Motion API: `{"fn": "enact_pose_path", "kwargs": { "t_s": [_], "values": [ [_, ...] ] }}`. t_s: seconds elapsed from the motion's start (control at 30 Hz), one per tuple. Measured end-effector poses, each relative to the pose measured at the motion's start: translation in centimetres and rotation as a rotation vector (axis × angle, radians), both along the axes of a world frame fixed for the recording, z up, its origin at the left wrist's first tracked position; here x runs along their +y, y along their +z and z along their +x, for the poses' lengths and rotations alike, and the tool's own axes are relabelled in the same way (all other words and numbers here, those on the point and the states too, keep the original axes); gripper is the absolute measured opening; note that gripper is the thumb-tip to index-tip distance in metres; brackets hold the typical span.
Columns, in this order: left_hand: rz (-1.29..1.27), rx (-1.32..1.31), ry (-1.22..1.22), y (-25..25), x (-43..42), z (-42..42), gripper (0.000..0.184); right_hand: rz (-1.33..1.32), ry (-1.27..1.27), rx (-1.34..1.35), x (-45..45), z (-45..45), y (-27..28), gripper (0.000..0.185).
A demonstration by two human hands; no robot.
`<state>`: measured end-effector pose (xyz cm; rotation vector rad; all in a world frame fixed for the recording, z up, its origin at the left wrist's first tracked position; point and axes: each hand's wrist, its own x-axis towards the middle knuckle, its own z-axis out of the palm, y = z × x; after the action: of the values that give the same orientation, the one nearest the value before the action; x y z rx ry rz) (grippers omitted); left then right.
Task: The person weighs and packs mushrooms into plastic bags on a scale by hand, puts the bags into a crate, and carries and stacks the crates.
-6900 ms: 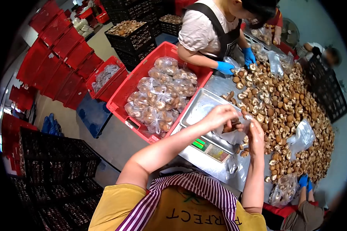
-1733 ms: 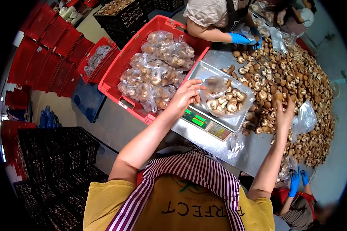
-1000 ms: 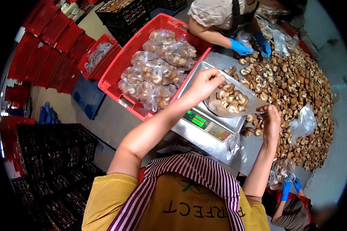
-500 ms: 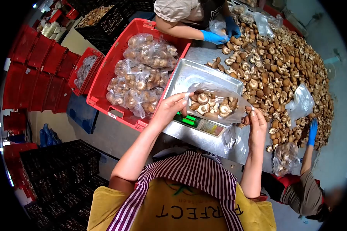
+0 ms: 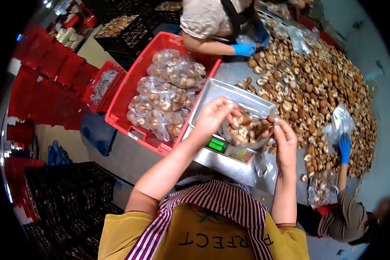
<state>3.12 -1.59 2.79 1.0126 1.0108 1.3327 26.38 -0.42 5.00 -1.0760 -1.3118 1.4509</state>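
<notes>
A clear plastic bag of mushrooms [image 5: 246,132] hangs between my hands, over the near side of the scale's metal tray [image 5: 229,92]. My left hand [image 5: 216,116] pinches the bag's left rim, fingers closed. On the right rim, my right hand [image 5: 282,132] is closed in a pinch on the plastic. Green digits glow on the scale display [image 5: 216,144] below the bag. Loose mushrooms [image 5: 307,102] are heaped to the right of the tray. Left of the scale, a red crate [image 5: 117,102] holds several filled bags [image 5: 167,99].
Across the table a co-worker's blue-gloved hands [image 5: 247,48] hold a small bag. Another person's blue glove [image 5: 344,148] touches an empty plastic bag [image 5: 340,123] at the right. A filled bag [image 5: 323,188] lies near the right edge. Black crates [image 5: 69,186] and stacked red crates [image 5: 47,95] stand left.
The bag has gone from resting open on the tray to being held by both rims, and its mouth is now narrower. The right-hand co-worker's glove has reached the empty bag.
</notes>
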Motion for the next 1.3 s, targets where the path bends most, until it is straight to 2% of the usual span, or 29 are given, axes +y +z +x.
{"fn": "enact_pose_path", "kwargs": {
  "t_s": [0.1, 0.17, 0.2, 0.3, 0.33, 0.37, 0.43, 0.47, 0.5, 0.57, 0.63, 0.7, 0.77, 0.83, 0.87, 0.9, 0.93, 0.97, 1.03, 1.07, 1.1, 1.13, 1.23, 1.27, 1.3],
  "values": [
    [-0.050, -0.098, -0.139, -2.2, 0.0, 1.3, 0.026, -0.156, 0.110, 0.012, 0.7, -0.4, -2.8, 0.030],
    [-0.097, -0.013, -0.250, -0.4, -0.4, 2.8, 0.027, -0.175, 0.146, 0.053, 1.3, -1.3, -3.1, 0.030],
    [-0.074, -0.064, -0.344, -0.5, -0.2, 3.5, 0.027, -0.125, 0.183, 0.052, 1.7, -1.7, -3.2, 0.030],
    [-0.145, 0.206, -0.455, 1.2, -0.3, 4.0, 0.022, -0.025, 0.267, 0.046, 3.1, -1.9, -2.9, 0.027],
    [-0.066, 0.040, -0.436, -1.5, 0.6, 4.1, 0.017, -0.015, 0.289, -0.087, 3.8, -1.1, -3.4, 0.025],
    [0.019, 0.087, -0.326, -4.0, 1.4, 3.5, 0.014, -0.005, 0.310, -0.220, 4.5, -0.2, -4.0, 0.023],
    [-0.127, 0.124, -0.247, -5.0, 2.8, 0.4, 0.014, 0.143, 0.338, -0.542, 5.3, 1.4, -5.4, 0.015],
    [-0.152, 0.256, -0.234, -6.8, 3.5, -0.7, 0.012, 0.121, 0.313, -0.553, 5.0, 1.3, -5.5, 0.014],
    [-0.059, 0.479, -0.176, -8.8, 4.1, -0.7, 0.010, 0.096, 0.286, -0.565, 4.5, 1.2, -5.5, 0.014],
    [0.433, 1.013, 0.051, -10.7, 5.0, -0.8, 0.012, 0.476, 0.329, -0.826, 2.7, 0.3, -5.5, 0.015],
    [0.106, 1.067, -0.005, -11.1, 6.9, -1.8, 0.016, 0.830, 0.540, -0.742, -0.5, -0.8, -5.8, 0.011],
    [0.065, 0.967, -0.052, -11.2, 7.2, -1.6, 0.017, 0.835, 0.538, -0.738, -1.7, -1.5, -5.4, 0.010],
    [0.046, 1.072, 0.144, -11.3, 7.0, -0.8, 0.017, 0.782, 0.367, -0.650, -0.5, -1.1, -4.7, 0.008],
    [0.069, 1.075, 0.200, -11.4, 6.8, -0.4, 0.020, 0.522, 0.257, -0.393, 0.4, -0.7, -4.8, 0.008],
    [-0.084, 0.630, 0.079, -11.4, 6.7, -0.3, 0.021, 0.113, 0.177, -0.116, 0.3, -0.4, -5.8, 0.012],
    [-0.218, 0.187, -0.018, -10.8, 6.4, -0.8, 0.022, -0.034, 0.115, -0.180, 0.9, 0.1, -6.0, 0.019],
    [-0.113, 0.129, -0.079, -9.0, 5.4, -0.9, 0.020, -0.083, 0.122, -0.019, 1.6, 0.0, -6.1, 0.023],
    [-0.121, 0.033, -0.116, -8.2, 4.8, -0.2, 0.016, -0.138, 0.142, 0.143, 2.1, -0.9, -5.9, 0.028],
    [-0.168, -0.066, -0.204, -4.7, 3.1, 1.3, 0.011, -0.194, 0.151, 0.253, 2.4, -2.8, -4.5, 0.037],
    [-0.003, -0.024, -0.259, -5.8, 2.9, 2.0, 0.013, -0.230, 0.144, 0.249, 2.7, -3.6, -4.1, 0.034],
    [-0.077, 0.212, -0.258, -4.9, 2.4, 2.6, 0.016, -0.199, 0.162, 0.145, 3.3, -3.6, -5.1, 0.034],
    [-0.088, 0.237, -0.253, -4.2, 2.0, 3.1, 0.017, -0.189, 0.166, 0.086, 4.1, -3.2, -5.8, 0.032],
    [-0.174, -0.117, -0.312, -5.9, 3.0, 2.4, 0.014, -0.176, 0.181, -0.014, 4.9, -2.5, -6.6, 0.025],
    [-0.162, -0.106, -0.279, -6.2, 3.9, 1.1, 0.014, -0.059, 0.238, -0.220, 5.1, -1.4, -7.5, 0.022],
    [-0.326, -0.373, -0.162, -6.8, 4.7, 0.1, 0.017, 0.060, 0.281, -0.429, 5.2, -0.2, -8.2, 0.019]
  ]
}}
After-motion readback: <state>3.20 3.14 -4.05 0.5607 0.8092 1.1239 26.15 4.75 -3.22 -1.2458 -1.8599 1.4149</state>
